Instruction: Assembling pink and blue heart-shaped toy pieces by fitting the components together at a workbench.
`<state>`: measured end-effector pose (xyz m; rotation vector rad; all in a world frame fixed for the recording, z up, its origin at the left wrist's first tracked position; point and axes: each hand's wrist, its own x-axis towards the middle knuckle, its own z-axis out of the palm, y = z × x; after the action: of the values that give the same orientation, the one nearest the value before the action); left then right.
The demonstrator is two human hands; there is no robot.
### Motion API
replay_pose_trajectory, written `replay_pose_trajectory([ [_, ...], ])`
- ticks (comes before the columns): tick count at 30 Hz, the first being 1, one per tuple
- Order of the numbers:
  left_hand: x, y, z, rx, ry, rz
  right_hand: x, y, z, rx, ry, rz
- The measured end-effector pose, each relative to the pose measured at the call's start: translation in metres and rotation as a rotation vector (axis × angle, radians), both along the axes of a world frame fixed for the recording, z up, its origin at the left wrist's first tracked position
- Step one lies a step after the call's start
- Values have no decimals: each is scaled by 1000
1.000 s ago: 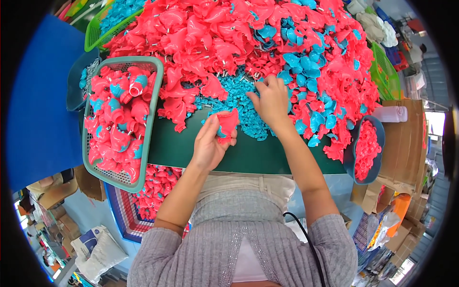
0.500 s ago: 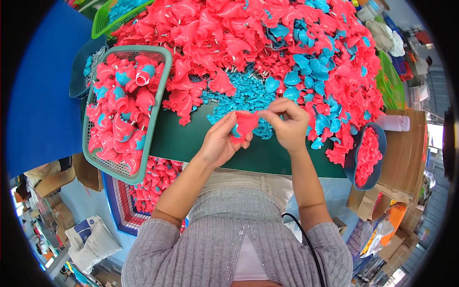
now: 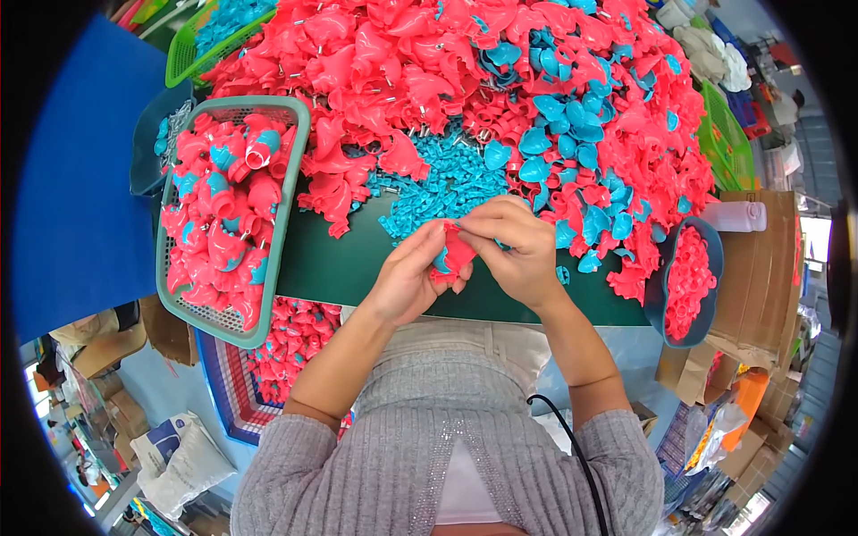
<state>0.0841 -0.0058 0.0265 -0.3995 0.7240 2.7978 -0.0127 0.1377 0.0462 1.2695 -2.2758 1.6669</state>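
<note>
My left hand (image 3: pixel 409 275) is closed around a pinkish-red plastic part (image 3: pixel 457 254) with a blue patch on its left side. My right hand (image 3: pixel 517 247) comes in from the right, its thumb and fingertips pinched together at the part's upper edge. Whatever those fingertips hold is too small or hidden to make out. Just beyond both hands lies a heap of small blue plastic pieces (image 3: pixel 442 179). A great pile of glossy red shells (image 3: pixel 375 62) covers the far side of the green table (image 3: pixel 344 268), with blue cup-shaped pieces (image 3: pixel 581 121) scattered over its right part.
A green basket (image 3: pixel 299 179) of red-and-blue assembled parts stands at the left. Beside it is a dark bin (image 3: pixel 143 165) with metal pieces. Another dark bin (image 3: pixel 657 290), holding small red parts, hangs by the right edge. Below the table sits a blue crate (image 3: pixel 213 384) of red parts.
My right hand has moved down and left, closer to the red part, and its fingers now meet its top edge. The view has shifted slightly.
</note>
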Motion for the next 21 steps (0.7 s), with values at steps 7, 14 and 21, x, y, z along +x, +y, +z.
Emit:
replay_pose_trajectory([
  [7,5,-6,0,-65,0,-25,4,9,-17,31,-163,61],
  [14,13,-10,-13,-10,-87,53,-5,-3,-32,-4,-616,216],
  [21,10,-21,-17,-46,-17,19,-114,-30,-54,730,501,-225],
])
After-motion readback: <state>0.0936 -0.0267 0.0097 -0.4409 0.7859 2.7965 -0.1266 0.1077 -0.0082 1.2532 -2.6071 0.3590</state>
